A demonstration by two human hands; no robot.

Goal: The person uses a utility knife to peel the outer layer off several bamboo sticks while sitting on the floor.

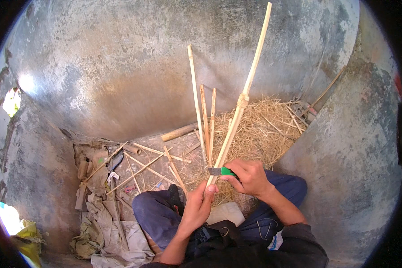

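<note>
Slanting up and to the right from my lap is a long pale bamboo strip [230, 134], with a knobby node partway along it. My left hand [198, 207] is closed round its lower end, thumb lying along the strip. In my right hand [249, 178] is a knife [215, 171] with a green handle and a short grey blade. The blade lies across the strip just above my left thumb. Most of the green handle is hidden by my fingers. Beyond the hands, several narrower bamboo sticks [194, 89] lean upright toward the wall.
A heap of straw-like shavings [259, 129] lies ahead to the right. Loose bamboo sticks [149, 167] cross on the floor at left, near a thick bamboo piece [179, 132]. Crumpled sacking [125, 243] is at lower left. A grey wall [134, 67] curves closely round me.
</note>
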